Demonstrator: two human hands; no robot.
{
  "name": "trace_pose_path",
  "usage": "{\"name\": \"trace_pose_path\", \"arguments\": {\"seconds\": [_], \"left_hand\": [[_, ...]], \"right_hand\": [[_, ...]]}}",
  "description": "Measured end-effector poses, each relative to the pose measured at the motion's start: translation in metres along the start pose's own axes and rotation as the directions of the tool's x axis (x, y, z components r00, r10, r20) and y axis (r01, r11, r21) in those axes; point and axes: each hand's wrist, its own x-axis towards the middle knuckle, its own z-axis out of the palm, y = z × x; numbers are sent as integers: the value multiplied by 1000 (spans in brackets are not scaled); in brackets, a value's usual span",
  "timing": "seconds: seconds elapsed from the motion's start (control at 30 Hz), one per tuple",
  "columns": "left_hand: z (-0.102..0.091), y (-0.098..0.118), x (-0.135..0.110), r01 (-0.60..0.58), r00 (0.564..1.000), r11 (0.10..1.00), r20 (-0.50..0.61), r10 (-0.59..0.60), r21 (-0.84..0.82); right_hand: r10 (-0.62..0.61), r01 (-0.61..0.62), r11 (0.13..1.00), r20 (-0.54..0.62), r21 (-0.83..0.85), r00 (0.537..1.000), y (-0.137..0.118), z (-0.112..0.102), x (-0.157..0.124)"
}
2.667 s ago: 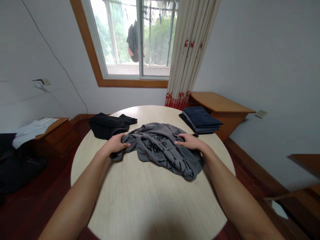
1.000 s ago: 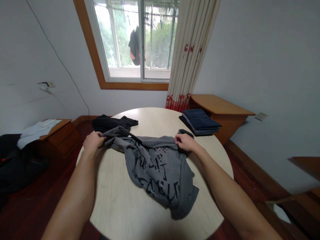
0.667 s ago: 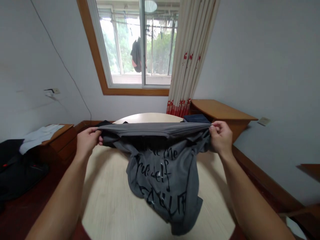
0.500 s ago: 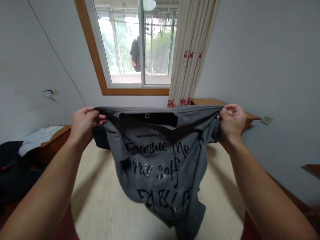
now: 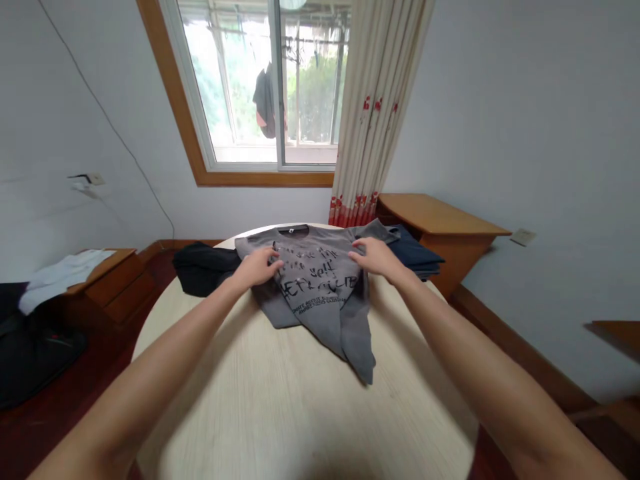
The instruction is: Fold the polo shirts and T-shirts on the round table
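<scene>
A grey T-shirt (image 5: 320,273) with dark lettering lies on the round pale table (image 5: 240,413), its collar toward the window. Its lower part is bunched, and one corner of the hem points toward me at the right. My left hand (image 5: 260,265) is over the left side of the shirt, fingers apart and grasping nothing. Over the right side is my right hand (image 5: 374,257), its fingers likewise spread. Whether the fingertips touch the cloth I cannot tell.
Black folded cloth (image 5: 203,267) lies at the table's left back edge. Dark blue folded clothes (image 5: 413,250) are stacked at the right back. A wooden cabinet (image 5: 440,217) stands behind them. White cloth (image 5: 65,273) lies on a low wooden cabinet (image 5: 117,280) at left.
The T-shirt, held up by its shoulders earlier, now lies on the table. Both hands have let go of the shoulders and moved inward and lower over it.
</scene>
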Motion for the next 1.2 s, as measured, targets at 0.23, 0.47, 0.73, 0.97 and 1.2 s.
{"name": "trace_pose_path", "arguments": {"seconds": [0.23, 0.47, 0.73, 0.97, 1.2], "left_hand": [[22, 36, -96, -61, 953, 997, 294, 74, -53], [30, 33, -116, -191, 935, 977, 284, 212, -98], [34, 28, -111, -233, 960, 937, 92, 264, -260], [6, -35, -98, 57, 809, 783, -431, -400, -619], [3, -40, -108, 113, 936, 887, -252, -247, -448]], "right_hand": [[67, -84, 994, 203, 73, 977, -11, 27, -72], [35, -256, 903, 535, 345, 844, 13, 15, -102], [-177, -343, 675, 595, 653, 784, 2, 28, -105], [369, -118, 488, -82, 865, 926, 28, 54, -76], [154, -150, 531, 80, 834, 985, 41, 75, -76]]}}
